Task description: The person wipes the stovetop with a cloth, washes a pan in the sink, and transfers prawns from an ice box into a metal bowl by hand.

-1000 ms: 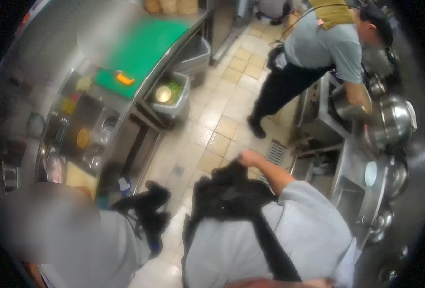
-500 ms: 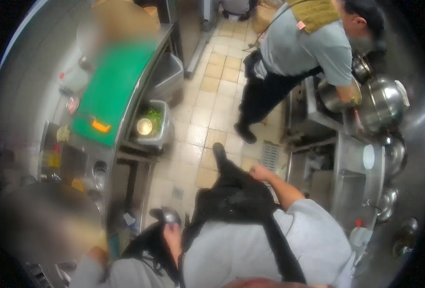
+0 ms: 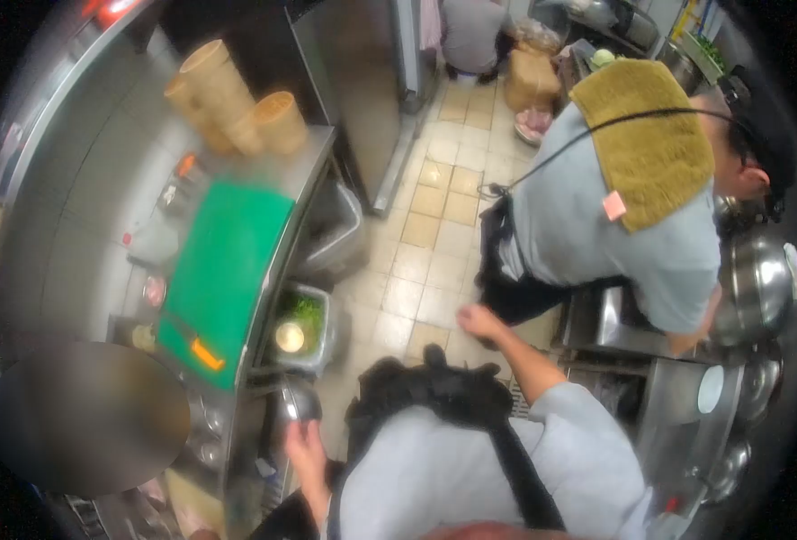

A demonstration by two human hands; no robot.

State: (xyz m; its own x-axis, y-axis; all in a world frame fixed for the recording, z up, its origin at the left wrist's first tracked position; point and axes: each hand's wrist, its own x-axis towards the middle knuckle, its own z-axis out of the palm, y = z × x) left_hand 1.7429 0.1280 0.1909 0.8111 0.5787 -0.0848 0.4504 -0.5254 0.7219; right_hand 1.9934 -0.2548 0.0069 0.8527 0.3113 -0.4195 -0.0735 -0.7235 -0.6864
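My left hand point(image 3: 306, 446) holds a small metal bowl point(image 3: 298, 402) by its near side, low beside the left counter. Beyond the bowl is a grey bin point(image 3: 328, 337) with green leaves and a pale round container in it. My right hand point(image 3: 479, 321) hangs over the tiled floor with its fingers curled; no object shows in it. A green cutting board point(image 3: 228, 256) lies on the left counter, with an orange-handled knife point(image 3: 206, 353) near its close end.
A co-worker point(image 3: 587, 216) with a brown towel over the back leans over the right counter. Another person point(image 3: 472, 38) is low at the far end of the aisle. Bamboo steamers point(image 3: 214, 90) stand at the left counter's far end. Metal bowls point(image 3: 754, 279) line the right side.
My left hand has come into view with the metal bowl and moved forward and left. The co-worker and the right counter appear nearer. The steamers now show fully.
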